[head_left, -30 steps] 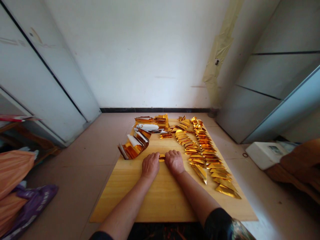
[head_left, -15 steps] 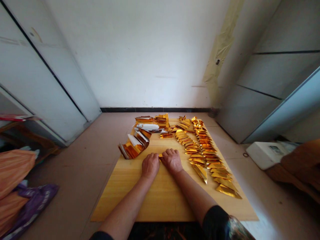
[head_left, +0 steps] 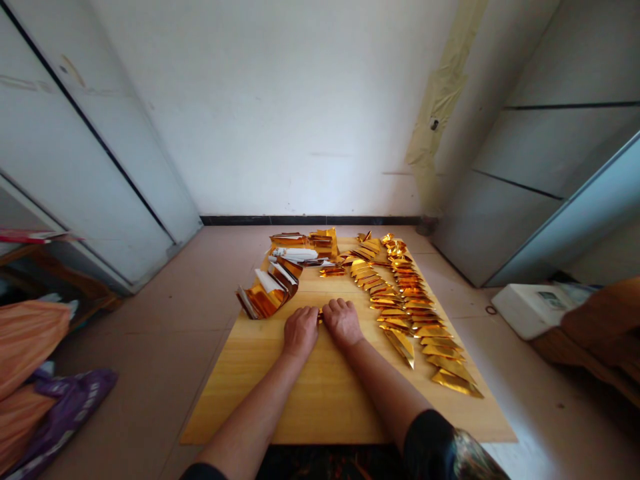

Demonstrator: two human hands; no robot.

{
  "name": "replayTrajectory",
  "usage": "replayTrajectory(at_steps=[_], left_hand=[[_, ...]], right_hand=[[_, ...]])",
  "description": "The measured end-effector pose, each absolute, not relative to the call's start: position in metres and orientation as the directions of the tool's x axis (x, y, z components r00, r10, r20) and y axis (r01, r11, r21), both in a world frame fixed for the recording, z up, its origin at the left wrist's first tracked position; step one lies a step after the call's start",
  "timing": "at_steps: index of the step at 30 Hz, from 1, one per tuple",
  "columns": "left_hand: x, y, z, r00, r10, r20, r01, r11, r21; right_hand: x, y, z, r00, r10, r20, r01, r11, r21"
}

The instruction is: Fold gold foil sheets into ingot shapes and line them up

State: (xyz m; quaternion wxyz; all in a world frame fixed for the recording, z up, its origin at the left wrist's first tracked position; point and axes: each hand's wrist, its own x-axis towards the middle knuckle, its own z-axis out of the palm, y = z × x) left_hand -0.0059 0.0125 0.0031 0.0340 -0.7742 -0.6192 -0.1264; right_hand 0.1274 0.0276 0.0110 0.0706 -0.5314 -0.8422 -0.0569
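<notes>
Both of my hands meet over the middle of the wooden board (head_left: 310, 400), fingers curled. Between them a small piece of gold foil paper (head_left: 321, 316) shows; the rest of it is hidden under the fingers. My left hand (head_left: 301, 330) closes on its left end and my right hand (head_left: 343, 323) on its right end. To the right lie overlapping rows of folded gold paper pieces (head_left: 417, 300), pointed at the ends. Beyond my left hand sits a fanned stack of gold foil sheets (head_left: 267, 293), some showing white backs.
More gold sheets (head_left: 324, 240) and a white bundle (head_left: 295, 254) lie at the board's far edge. A white wall stands behind. Cabinets flank both sides. On the floor are a purple bag (head_left: 75, 407) at left and a white box (head_left: 533, 310) at right.
The hands stay almost in place, with the right hand shifted very slightly left. Less of the gold paper's flat face shows between them now.
</notes>
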Motion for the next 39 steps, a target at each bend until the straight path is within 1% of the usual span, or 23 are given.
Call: replayTrajectory(at_steps=[6,14,27,34,39], left_hand=[[-0.005,0.012,0.006,0.206,0.948,0.241,0.964,-0.239,0.118],[-0.001,0.012,0.010,0.163,0.958,0.237,0.974,-0.194,0.114],[0.000,0.013,0.007,0.085,0.965,0.250,0.989,-0.112,0.095],[0.001,0.013,0.007,0.066,0.972,0.226,0.988,-0.096,0.124],[0.000,0.014,0.006,0.086,0.967,0.240,0.986,-0.117,0.121]], right_hand=[[0.129,0.026,0.011,-0.386,0.906,0.174,0.920,0.392,-0.001],[0.137,0.027,0.006,-0.305,0.934,0.187,0.949,0.314,-0.020],[0.139,0.028,0.003,-0.297,0.934,0.199,0.952,0.305,-0.014],[0.139,0.029,0.004,-0.296,0.935,0.195,0.952,0.305,-0.017],[0.140,0.030,0.006,-0.292,0.937,0.189,0.951,0.306,-0.045]])
